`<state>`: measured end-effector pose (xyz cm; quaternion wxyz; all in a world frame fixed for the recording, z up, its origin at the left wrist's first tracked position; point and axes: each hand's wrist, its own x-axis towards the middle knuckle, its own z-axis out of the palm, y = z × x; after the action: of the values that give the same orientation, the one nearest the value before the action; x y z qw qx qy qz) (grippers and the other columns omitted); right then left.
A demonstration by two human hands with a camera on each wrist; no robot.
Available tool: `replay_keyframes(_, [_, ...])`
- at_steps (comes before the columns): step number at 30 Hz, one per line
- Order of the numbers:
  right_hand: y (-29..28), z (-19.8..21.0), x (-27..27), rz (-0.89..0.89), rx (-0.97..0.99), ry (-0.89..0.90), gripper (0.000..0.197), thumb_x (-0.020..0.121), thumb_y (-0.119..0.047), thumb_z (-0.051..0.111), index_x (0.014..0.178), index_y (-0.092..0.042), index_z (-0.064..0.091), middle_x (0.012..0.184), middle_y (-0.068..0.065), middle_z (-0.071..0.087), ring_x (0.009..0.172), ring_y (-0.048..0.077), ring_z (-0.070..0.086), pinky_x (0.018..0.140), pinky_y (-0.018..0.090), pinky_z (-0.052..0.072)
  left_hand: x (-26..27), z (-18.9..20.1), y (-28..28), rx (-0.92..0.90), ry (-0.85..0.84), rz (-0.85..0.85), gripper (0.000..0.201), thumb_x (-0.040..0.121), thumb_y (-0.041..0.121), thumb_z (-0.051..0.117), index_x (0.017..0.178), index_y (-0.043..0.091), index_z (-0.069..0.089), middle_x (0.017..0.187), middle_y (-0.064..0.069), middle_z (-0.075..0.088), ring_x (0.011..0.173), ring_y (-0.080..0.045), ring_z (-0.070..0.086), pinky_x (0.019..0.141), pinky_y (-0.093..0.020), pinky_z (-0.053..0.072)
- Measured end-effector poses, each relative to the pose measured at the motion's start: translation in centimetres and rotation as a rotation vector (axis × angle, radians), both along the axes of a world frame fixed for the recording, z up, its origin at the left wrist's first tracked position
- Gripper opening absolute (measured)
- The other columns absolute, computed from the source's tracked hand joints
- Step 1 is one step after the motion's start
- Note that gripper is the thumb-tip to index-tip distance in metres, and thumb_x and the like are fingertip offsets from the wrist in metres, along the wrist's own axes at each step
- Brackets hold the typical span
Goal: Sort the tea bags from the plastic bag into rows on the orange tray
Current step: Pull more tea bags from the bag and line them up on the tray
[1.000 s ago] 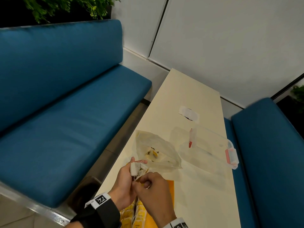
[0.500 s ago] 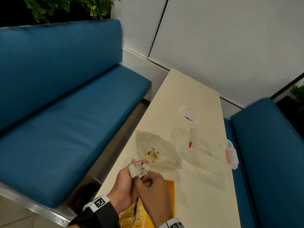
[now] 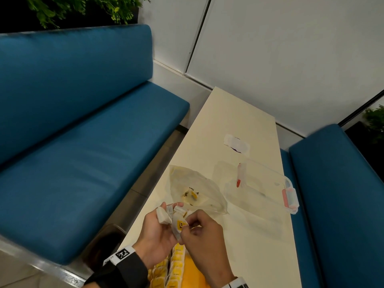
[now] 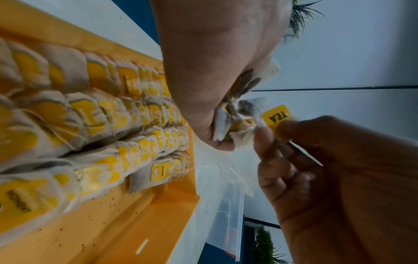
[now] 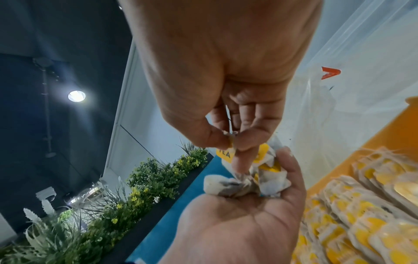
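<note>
Two blue benches flank one long cream tabletop set against a white wall. On it lie one nearly emptied plastic bag, one clear lidded box beside it, and one orange tray at the near end. Four rows of tea bags fill the tray, overlapping; their number per row cannot be told. The left hand is cupped, its fingers curled round a small clump of tangled tea bags just above the tray; how many cannot be told. The right hand pinches one yellow tag between thumb and forefinger, its other fingers loosely curled.
</note>
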<state>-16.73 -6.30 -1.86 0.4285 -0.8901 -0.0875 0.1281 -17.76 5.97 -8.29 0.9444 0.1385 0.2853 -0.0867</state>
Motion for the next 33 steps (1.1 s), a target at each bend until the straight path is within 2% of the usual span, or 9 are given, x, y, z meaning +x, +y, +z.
replay_keyframes(2, [-0.2,0.7,0.2,0.015,0.056,-0.019,0.017,0.079,-0.011,0.066,0.075,-0.027,0.065,0.071,-0.001,0.068,0.062,0.021,0.067,0.066,0.039,0.057,0.0,-0.3,0.0,-0.02,0.004,-0.009,0.05,0.107,0.042,0.034,0.126,0.007,0.065,0.101,-0.023,0.074,0.078,-0.034,0.075,0.064,-0.04,0.062])
replay_keyframes(5, [-0.7,2.1,0.7,0.035,0.171,-0.005,0.018,0.082,-0.005,0.071,0.077,-0.023,0.071,0.073,0.0,0.069,0.062,0.011,0.06,0.061,0.026,0.053,0.1,-0.6,0.0,-0.027,0.01,-0.019,0.052,0.107,0.043,0.035,0.128,0.007,0.065,0.117,-0.027,0.071,0.092,-0.038,0.073,0.076,-0.044,0.059])
replay_keyframes(9, [-1.6,4.0,1.7,0.021,0.312,0.118,0.008,0.083,-0.006,0.075,0.079,-0.012,0.073,0.066,0.003,0.067,0.058,0.012,0.055,0.058,0.023,0.046,0.1,-1.0,0.0,-0.063,0.042,-0.032,0.051,0.104,0.047,0.037,0.121,0.009,0.067,0.113,-0.023,0.071,0.086,-0.036,0.071,0.073,-0.044,0.059])
replay_keyframes(13, [-3.2,4.2,3.4,0.047,0.143,0.114,0.006,0.087,-0.009,0.071,0.082,-0.012,0.069,0.072,0.005,0.071,0.056,0.013,0.065,0.055,0.027,0.045,0.2,-1.6,0.2,-0.108,0.064,-0.009,0.051,0.103,0.048,0.04,0.128,0.011,0.065,0.116,-0.02,0.065,0.084,-0.033,0.066,0.071,-0.043,0.058])
replay_keyframes(17, [-4.7,2.2,4.6,-0.015,0.092,0.148,0.004,0.093,-0.005,0.063,0.089,-0.006,0.062,0.079,0.007,0.069,0.06,0.029,0.072,0.051,0.032,0.051,0.3,-1.7,0.8,-0.116,0.034,-0.001,0.052,0.104,0.046,0.039,0.129,0.009,0.064,0.108,-0.023,0.071,0.083,-0.035,0.069,0.071,-0.043,0.057])
replay_keyframes(22, [-5.9,-1.2,4.4,0.001,-0.037,0.235,0.014,0.087,0.005,0.062,0.089,-0.009,0.067,0.071,0.012,0.072,0.06,0.021,0.07,0.065,0.038,0.061,0.4,-1.9,1.6,-0.095,-0.003,-0.023,0.05,0.104,0.045,0.037,0.125,0.008,0.064,0.104,-0.024,0.071,0.077,-0.035,0.069,0.06,-0.04,0.06])
replay_keyframes(27, [-6.1,-3.8,4.0,0.13,-0.306,0.346,0.023,0.082,0.002,0.055,0.081,-0.02,0.062,0.059,0.006,0.068,0.055,0.026,0.069,0.056,0.039,0.057,0.3,-2.9,2.3,-0.041,0.01,-0.037,0.052,0.103,0.048,0.037,0.123,0.009,0.066,0.117,-0.025,0.067,0.084,-0.036,0.067,0.072,-0.043,0.055])
replay_keyframes(30, [-5.5,-5.0,3.8,0.182,-0.433,0.398,0.027,0.083,0.0,0.053,0.08,-0.026,0.059,0.07,0.006,0.069,0.054,0.02,0.069,0.055,0.036,0.057,0.2,-3.6,2.4,-0.029,0.003,-0.054,0.054,0.103,0.049,0.037,0.123,0.009,0.067,0.123,-0.026,0.064,0.086,-0.036,0.067,0.075,-0.044,0.055])
replay_keyframes(33, [-4.6,-6.0,3.7,0.187,-0.495,0.466,0.027,0.088,0.0,0.053,0.087,-0.027,0.059,0.08,0.009,0.068,0.05,0.016,0.065,0.054,0.031,0.056,0.3,-4.0,2.4,-0.021,-0.014,-0.058,0.056,0.102,0.05,0.038,0.121,0.008,0.07,0.133,-0.027,0.061,0.091,-0.037,0.065,0.079,-0.046,0.053])
